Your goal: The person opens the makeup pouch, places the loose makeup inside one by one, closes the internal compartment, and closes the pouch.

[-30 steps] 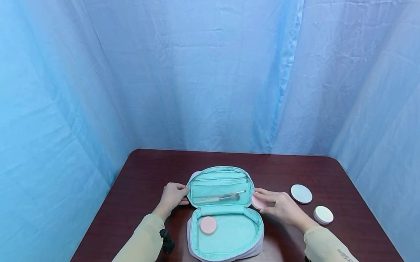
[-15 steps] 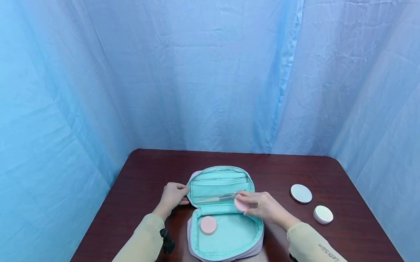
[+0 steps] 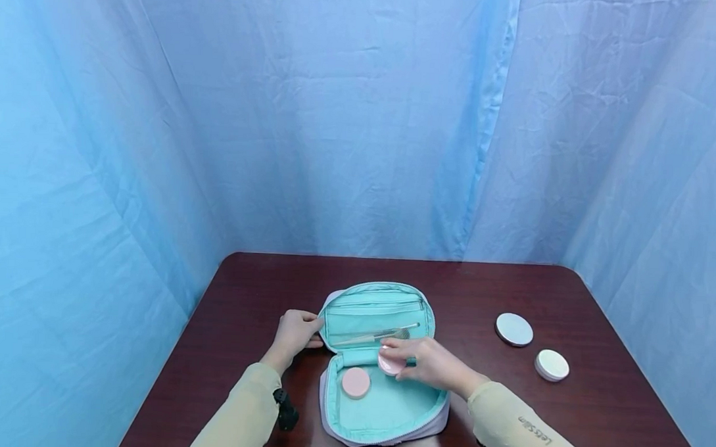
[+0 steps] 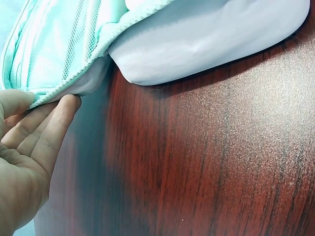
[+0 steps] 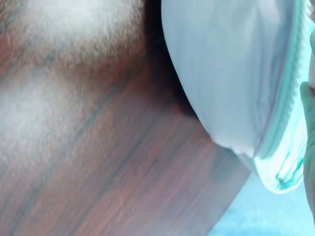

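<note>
In the head view, the right hand (image 3: 430, 363) has carried a pink round case (image 3: 390, 363) inward from just outside the right edge of the open bag (image 3: 398, 416); a second ago it was out there, and now it is over the far part of the bag's lower compartment, by the hinge. Thumb and fingers pinch the case by its sides. A second pink case (image 3: 355, 382) lies unmoved in the left part of that compartment, near the held one. Left of the bag, the left hand (image 3: 293, 333) stays at the edge of the raised lid (image 3: 366, 321), whose inside bears brushes (image 3: 362, 340). A larger white disc (image 3: 514, 329) and a smaller white disc (image 3: 552, 365) remain on the table (image 3: 273, 280), right of the bag. My reading is that the held case is at the placing stage, not yet released, with both discs outside untouched.

In the left wrist view, the left thumb lies above the lid's zipped rim and fingers beneath, pinching it.

In the right wrist view, the bag's outer side dominates; only a strip of hand shows, so its grip cannot be told there.
</note>
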`<state>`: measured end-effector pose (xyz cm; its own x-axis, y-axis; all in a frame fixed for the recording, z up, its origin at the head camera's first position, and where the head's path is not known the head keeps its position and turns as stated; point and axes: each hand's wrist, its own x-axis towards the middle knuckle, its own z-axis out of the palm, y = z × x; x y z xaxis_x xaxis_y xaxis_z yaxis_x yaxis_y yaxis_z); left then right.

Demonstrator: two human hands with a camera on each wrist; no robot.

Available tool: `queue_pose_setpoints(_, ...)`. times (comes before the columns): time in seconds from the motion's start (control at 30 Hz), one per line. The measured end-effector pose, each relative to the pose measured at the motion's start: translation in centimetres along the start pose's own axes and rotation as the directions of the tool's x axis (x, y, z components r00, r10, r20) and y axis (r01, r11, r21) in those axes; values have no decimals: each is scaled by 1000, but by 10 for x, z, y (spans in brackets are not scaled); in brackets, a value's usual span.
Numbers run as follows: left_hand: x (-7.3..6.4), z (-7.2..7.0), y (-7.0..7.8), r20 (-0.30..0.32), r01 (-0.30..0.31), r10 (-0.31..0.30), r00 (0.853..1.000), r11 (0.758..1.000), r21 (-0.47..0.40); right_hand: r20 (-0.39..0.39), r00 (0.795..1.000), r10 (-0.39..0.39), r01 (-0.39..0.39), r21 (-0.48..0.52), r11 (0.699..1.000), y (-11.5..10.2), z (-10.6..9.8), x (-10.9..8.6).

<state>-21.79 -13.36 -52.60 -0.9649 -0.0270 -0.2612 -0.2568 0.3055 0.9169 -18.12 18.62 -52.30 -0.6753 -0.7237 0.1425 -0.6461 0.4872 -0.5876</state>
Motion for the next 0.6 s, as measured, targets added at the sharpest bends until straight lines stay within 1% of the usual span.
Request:
queue_pose_setpoints(0.23, -1, 0, 1, 1, 0, 0, 1000, 1000, -3, 33, 997, -72, 73, -31, 997, 0, 12, 1)
queue_pose_setpoints(0.33, -1, 0, 1, 1, 2, -2, 1000, 1000, -4, 40, 997, -68, 70, -44, 997, 0, 15, 1)
queue_pose_setpoints(0.5, -1, 0, 1, 2, 6, -6, 1000, 1000, -4, 65, 998, -27, 29, -39, 999, -1, 17, -1)
queue_pose_setpoints(0.6, -1, 0, 1, 1, 9, -9, 1000, 1000, -3, 72, 997, -31, 35, -42, 999, -2, 20, -2)
